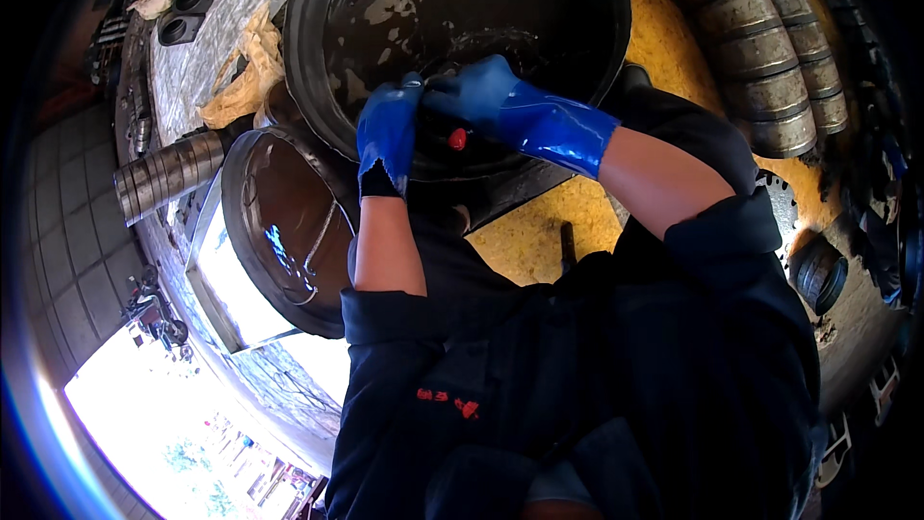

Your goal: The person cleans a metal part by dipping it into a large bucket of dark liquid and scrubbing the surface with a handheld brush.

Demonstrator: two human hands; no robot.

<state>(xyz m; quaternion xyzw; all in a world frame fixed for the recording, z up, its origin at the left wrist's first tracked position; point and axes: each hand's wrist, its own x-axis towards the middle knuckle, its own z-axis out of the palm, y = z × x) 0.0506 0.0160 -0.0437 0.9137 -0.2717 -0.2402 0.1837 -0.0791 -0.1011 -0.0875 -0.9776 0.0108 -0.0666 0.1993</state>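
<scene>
Both my hands, in blue rubber gloves, are inside a wide black basin (310,48) that stands in front of me, at the upper middle of the view, with dark, wet-looking liquid (525,5) in it. My left hand (387,111) is close to the basin's near side, fingers curled inward; my right hand (481,91) reaches across from the right, and the fingertips of the two nearly meet. I cannot tell whether either grip is clenched on something, because the gloves and the dark liquid hide what lies between them. A small red piece (457,140) shows just below my right hand, within the basin near its closest wall; what it belongs to is unclear. Left of my left forearm, beside the basin, is a bucket (234,231), brown inside, with a thin wire handle (320,241). Beyond the bucket lie a ridged metal cylinder (173,171) and a crumpled yellowish rag (248,72). To the right, more metal cylinders (727,48) stand in rows on a yellow surface (664,24). My dark sleeves are rolled up.
</scene>
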